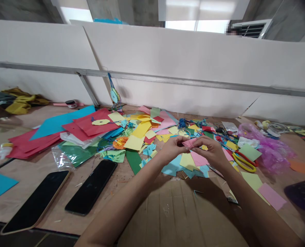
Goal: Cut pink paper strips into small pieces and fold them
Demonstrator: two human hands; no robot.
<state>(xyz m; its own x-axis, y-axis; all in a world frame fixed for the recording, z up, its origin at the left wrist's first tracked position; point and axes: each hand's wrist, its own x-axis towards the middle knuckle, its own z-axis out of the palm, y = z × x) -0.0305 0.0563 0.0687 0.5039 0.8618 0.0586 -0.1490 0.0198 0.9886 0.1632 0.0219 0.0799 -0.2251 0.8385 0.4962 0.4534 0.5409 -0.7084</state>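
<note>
My left hand (172,148) and my right hand (211,151) meet above the wooden table (132,192). Between their fingertips both pinch a small pink piece of paper (190,142), which looks folded. Directly below the hands lie loose yellow, pink and light-blue paper squares (191,162). Each hand has its fingers closed on the pink piece.
A heap of coloured paper scraps (139,132) spreads across the table's middle. Large red and blue sheets (72,127) lie at left. Two dark phones (92,187) rest near the front left. Yellow-and-red scissors (242,161) and a pink plastic bag (268,149) sit at right. White panels (193,68) wall off the back.
</note>
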